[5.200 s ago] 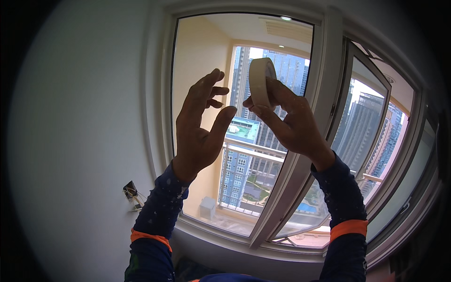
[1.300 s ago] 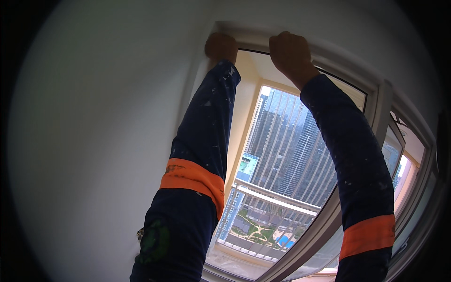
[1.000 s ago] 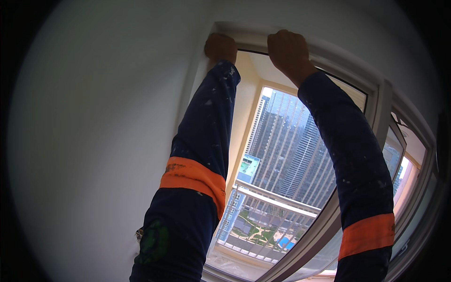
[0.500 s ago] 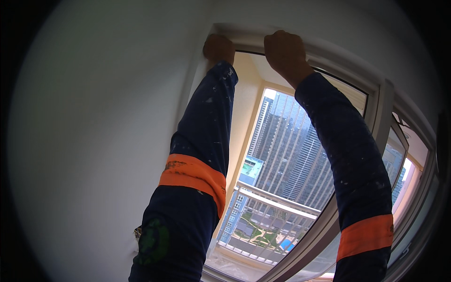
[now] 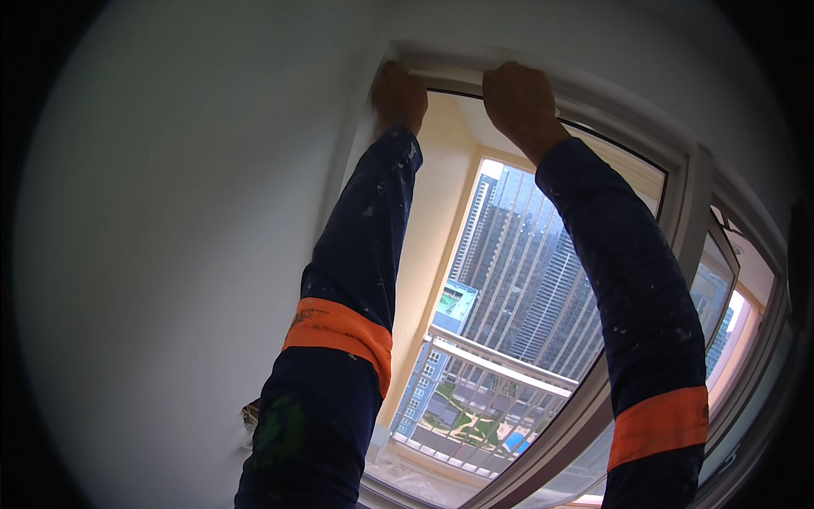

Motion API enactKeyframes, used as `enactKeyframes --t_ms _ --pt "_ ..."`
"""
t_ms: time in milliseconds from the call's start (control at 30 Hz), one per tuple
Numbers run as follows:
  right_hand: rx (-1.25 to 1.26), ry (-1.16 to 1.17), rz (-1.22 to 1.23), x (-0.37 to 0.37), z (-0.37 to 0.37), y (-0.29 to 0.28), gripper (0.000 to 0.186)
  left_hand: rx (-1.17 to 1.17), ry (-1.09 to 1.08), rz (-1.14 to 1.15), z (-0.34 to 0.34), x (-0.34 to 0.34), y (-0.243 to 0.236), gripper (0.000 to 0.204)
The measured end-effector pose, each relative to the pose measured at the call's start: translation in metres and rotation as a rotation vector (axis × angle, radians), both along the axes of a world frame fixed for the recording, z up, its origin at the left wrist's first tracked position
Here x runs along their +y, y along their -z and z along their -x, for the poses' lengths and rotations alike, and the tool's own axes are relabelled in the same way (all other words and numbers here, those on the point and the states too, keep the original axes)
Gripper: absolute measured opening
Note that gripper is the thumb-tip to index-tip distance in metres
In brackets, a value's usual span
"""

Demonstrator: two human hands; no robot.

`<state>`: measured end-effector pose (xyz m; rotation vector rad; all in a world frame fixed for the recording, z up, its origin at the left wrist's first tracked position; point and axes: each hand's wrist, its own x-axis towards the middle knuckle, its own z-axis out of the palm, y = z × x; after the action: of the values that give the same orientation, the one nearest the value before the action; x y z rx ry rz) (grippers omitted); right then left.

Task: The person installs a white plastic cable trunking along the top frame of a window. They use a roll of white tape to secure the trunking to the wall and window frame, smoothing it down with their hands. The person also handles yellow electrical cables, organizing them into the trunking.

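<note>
Both my arms reach up, in dark blue paint-spotted sleeves with orange bands, to the top of a window frame [image 5: 458,78]. At its upper left corner my left hand [image 5: 400,97] is closed in a fist, close against where frame and wall meet. Further right along the same top edge, my right hand [image 5: 519,103] is closed too, knuckles up. Whatever either set of fingers grips is hidden behind the hands.
A pale wall [image 5: 170,254] fills the left, with a rough hole [image 5: 251,416] low by my left arm. Beyond the glass are a balcony railing [image 5: 500,363] and tall buildings [image 5: 526,263]. An angled window sash [image 5: 715,271] stands at the right.
My left forearm has dropped slightly and shifted left, its hand turning at the corner. My right hand has hardly moved, sitting a touch lower in the picture.
</note>
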<state>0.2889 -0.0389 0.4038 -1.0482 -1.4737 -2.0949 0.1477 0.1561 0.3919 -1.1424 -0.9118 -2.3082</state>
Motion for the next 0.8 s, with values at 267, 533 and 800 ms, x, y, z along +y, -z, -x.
enactKeyframes --t_ms 267,533,800 --pt "-0.03 0.0 -0.074 -0.007 0.011 -0.008 0.017 0.272 -0.11 0.124 0.005 -0.002 0.013 0.045" --pt "-0.006 0.054 -0.018 -0.002 0.01 -0.022 0.015 0.327 -0.155 0.145 0.008 -0.01 0.014 0.043" --pt "0.077 0.156 0.015 0.0 0.015 -0.028 0.018 0.323 -0.231 0.126 0.006 -0.005 0.013 0.038"
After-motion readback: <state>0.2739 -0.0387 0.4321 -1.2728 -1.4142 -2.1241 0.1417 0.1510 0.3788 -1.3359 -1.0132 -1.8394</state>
